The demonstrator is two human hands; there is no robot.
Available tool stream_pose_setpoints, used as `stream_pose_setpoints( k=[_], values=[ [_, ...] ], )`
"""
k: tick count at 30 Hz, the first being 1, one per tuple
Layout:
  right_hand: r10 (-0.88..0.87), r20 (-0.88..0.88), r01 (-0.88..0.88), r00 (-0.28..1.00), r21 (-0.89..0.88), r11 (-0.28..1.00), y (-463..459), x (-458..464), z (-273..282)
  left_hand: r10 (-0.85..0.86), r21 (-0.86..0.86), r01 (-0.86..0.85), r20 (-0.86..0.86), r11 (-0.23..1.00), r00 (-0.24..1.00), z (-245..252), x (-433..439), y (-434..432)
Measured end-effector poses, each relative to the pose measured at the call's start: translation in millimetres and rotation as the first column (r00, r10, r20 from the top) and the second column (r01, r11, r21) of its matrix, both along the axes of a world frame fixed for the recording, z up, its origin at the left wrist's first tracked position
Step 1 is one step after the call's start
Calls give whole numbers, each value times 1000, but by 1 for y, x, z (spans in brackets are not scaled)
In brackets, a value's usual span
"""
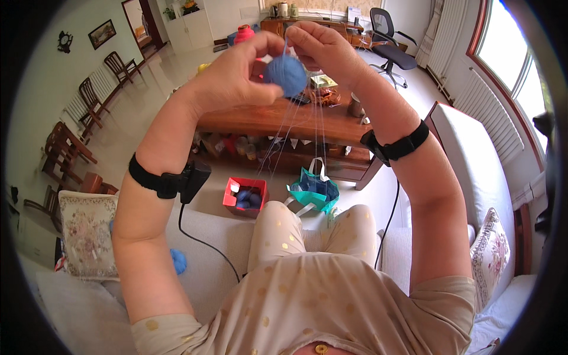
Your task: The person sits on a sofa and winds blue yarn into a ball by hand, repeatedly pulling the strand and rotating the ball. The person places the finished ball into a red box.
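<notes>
Raised in front of me, my left hand (pixel 242 73) holds a ball of blue yarn (pixel 286 75) between thumb and fingers. Pinched between the thumb and forefinger of my right hand (pixel 321 46) is yarn at the top of the ball. Several thin strands hang from the hands towards the floor. Below them stand a red box (pixel 265 188) with blue yarn balls (pixel 248 199) inside and a teal bag (pixel 326 203) with white handles. Where each strand ends is too fine to tell.
A wooden coffee table (pixel 266 116) with things on top and on its lower shelf stands ahead. I sit on a pale sofa (pixel 213 230), where a blue yarn bundle (pixel 178 262) lies left of me. Cables run from both arm straps. An office chair (pixel 392 49) stands far right.
</notes>
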State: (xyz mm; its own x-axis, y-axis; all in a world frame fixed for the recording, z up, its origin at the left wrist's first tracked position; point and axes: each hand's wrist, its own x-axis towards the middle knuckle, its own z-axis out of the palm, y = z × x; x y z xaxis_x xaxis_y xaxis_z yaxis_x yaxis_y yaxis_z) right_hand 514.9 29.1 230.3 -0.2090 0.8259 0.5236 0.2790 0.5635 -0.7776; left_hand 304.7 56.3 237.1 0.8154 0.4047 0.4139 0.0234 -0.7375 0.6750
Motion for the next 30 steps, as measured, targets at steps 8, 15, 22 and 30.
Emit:
stream_pose_setpoints(
  k=[8, 15, 22, 30],
  values=[
    [30, 232, -35, 972, 16, 999, -20, -26, -40, 191, -250, -93, 406, 964, 894, -1, 7, 8],
    [57, 104, -70, 993, 126, 989, -3, -16, -20, 216, 393, -182, -44, 901, 975, -21, -13, 14],
    [104, -65, -111, 992, -116, 987, 3, -25, -39, -81, -322, 255, 466, 912, 881, -22, -12, 23],
    [259, 124, -244, 958, -122, 962, -15, -48, -44, 283, -212, -194, 576, 958, 767, 14, -21, 23]
  ],
)
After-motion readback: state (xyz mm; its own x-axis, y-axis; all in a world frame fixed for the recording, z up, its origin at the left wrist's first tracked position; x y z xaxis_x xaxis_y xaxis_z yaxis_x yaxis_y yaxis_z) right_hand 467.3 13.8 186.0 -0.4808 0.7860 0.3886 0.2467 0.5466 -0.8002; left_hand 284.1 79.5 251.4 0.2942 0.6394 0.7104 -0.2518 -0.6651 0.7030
